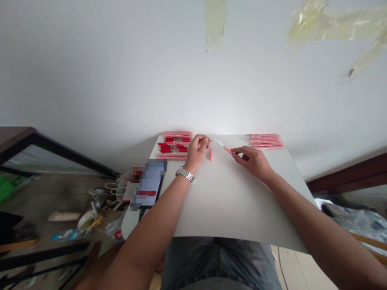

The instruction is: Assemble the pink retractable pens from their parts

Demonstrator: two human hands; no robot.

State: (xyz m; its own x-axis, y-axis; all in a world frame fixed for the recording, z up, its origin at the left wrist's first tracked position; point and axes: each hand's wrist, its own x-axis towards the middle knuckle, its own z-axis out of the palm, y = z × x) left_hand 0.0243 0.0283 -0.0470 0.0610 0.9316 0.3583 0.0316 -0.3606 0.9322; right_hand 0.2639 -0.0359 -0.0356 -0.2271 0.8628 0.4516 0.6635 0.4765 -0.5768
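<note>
My right hand (250, 159) pinches a pink pen barrel (227, 149) by its end. A thin pale refill (219, 142) sticks out of the barrel and points left towards my other hand. My left hand (198, 151), with a metal watch at its wrist, has its fingertips closed together. Anything between those fingertips is too small to make out. Just beside it, a short pink pen piece (211, 154) lies on the white table (223, 201). Behind and left of that hand lie several red pens (173, 149), partly hidden by it.
Pink pen barrels (177, 133) lie at the table's back left, and another row of pink barrels (266, 141) at the back right. A blurred-out phone or tablet (151, 183) rests on the left edge. The white wall (193, 88) rises directly behind the table.
</note>
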